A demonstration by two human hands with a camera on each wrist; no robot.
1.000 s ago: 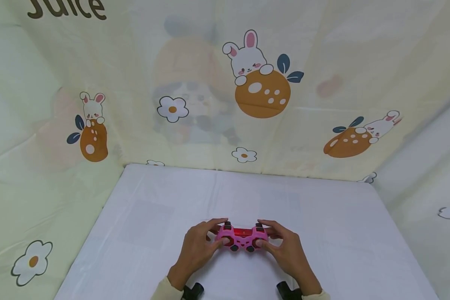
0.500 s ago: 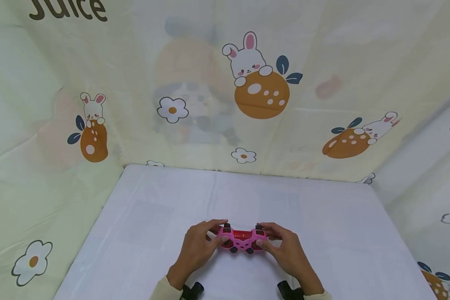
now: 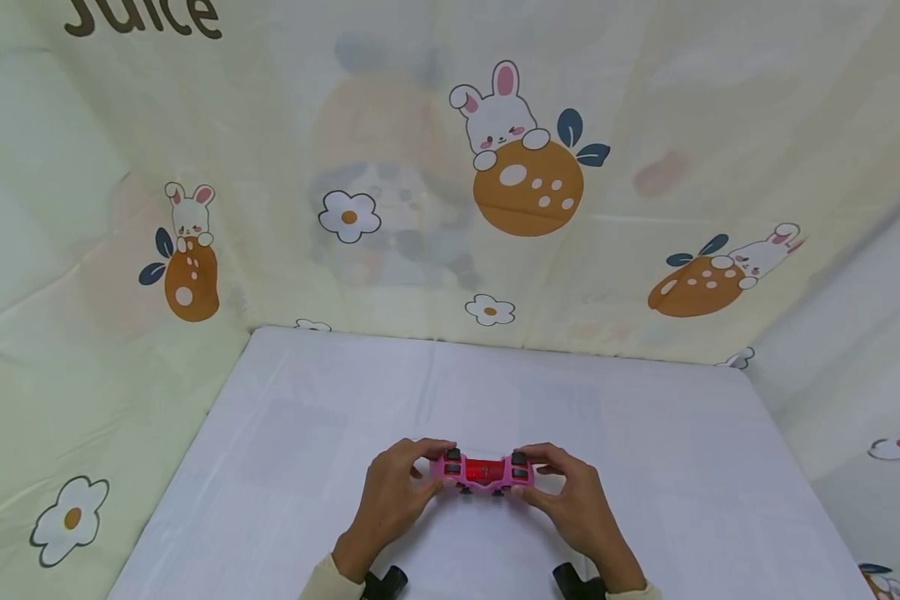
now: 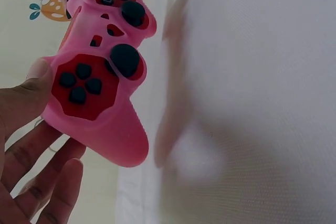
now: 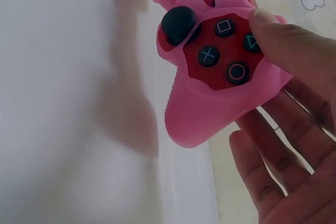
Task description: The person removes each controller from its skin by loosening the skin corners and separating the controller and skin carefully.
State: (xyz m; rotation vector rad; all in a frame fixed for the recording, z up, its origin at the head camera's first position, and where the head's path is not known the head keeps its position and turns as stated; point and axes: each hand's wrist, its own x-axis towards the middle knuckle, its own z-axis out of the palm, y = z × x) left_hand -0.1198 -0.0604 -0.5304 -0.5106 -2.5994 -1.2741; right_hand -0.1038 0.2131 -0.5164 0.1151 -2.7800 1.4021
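A red game controller in a pink cover (image 3: 484,473) is held between both hands above the white table, its top edge with the shoulder buttons turned up in the head view. My left hand (image 3: 399,485) pinches its left end, thumb near the directional pad (image 4: 77,83). At the other end my right hand (image 3: 567,487) pinches it, the thumb beside the triangle button (image 5: 252,42). Two dark thumbsticks (image 4: 125,60) stick out from the front face. In both wrist views the lower fingers stand apart from the grips.
The white-covered table (image 3: 330,400) reaches back to a cream curtain (image 3: 405,275) printed with rabbits, oranges and flowers. More curtain hangs at the left and right sides. Black wrist-camera mounts (image 3: 385,582) show below the hands.
The controller has tilted in my hands: its front face with the thumbsticks has turned downward, and its red top edge shows more. Both hands stay nearly in place, still holding it.
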